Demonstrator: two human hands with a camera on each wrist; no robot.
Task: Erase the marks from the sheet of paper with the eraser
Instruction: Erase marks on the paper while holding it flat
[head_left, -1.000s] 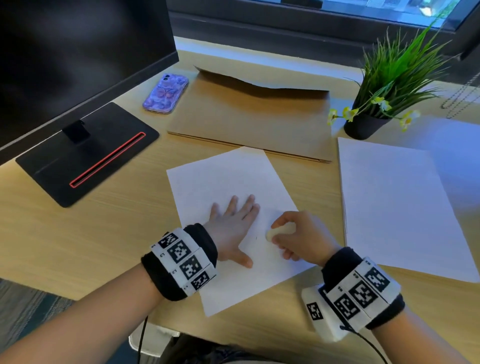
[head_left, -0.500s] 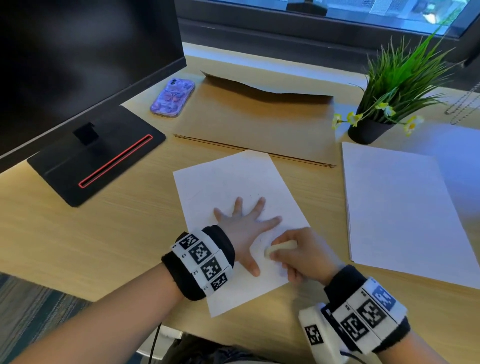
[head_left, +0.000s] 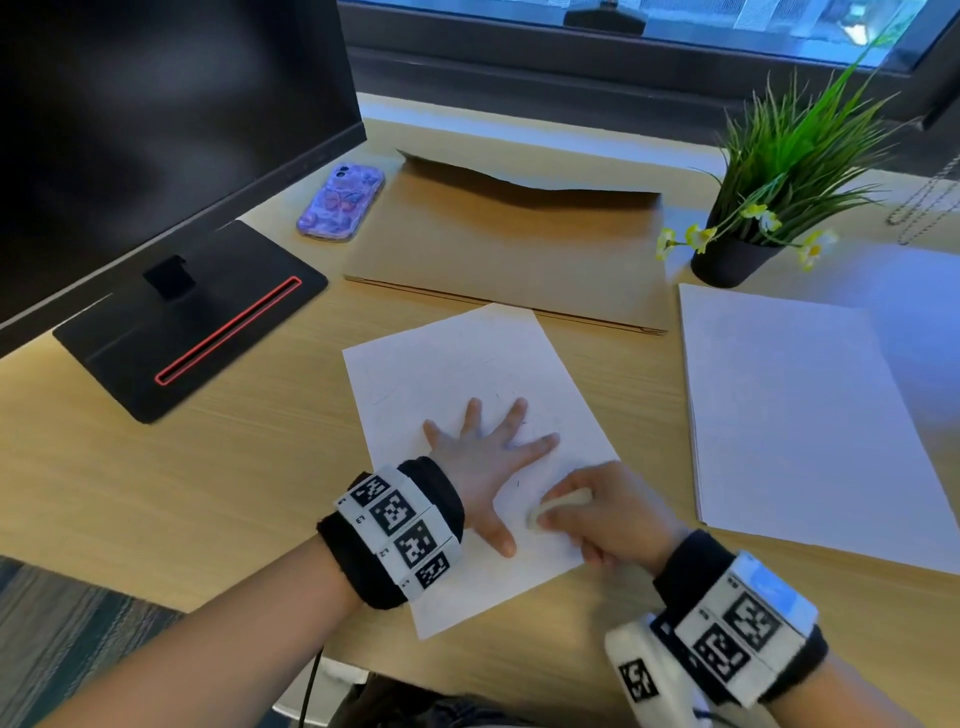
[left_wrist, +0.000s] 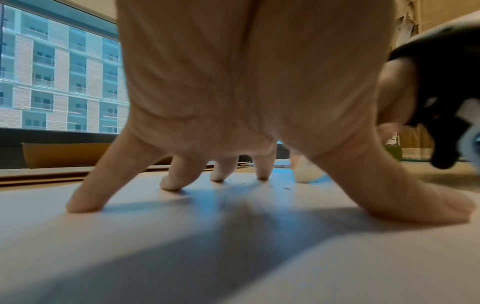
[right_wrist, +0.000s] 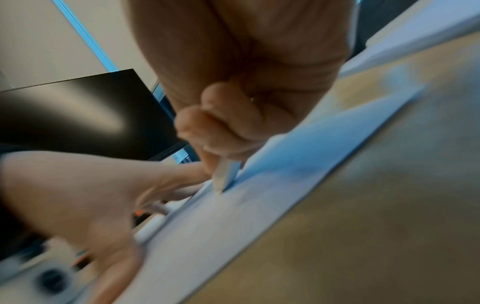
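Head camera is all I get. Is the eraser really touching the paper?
Observer: Yes. The right wrist view shows the eraser tilted, its tip on the sheet of paper.
Operator: Is the other hand lying flat?
Observer: No. The left wrist view shows the left hand arched, only fingertips pressing the sheet.
Operator: Any crumbs?
Observer: Yes, small dark specks beside those fingertips.

I can't read any words or brands here. The wristbands (head_left: 400, 535) carry only black-and-white square code markers, with tiny characters beside them too small to make out.
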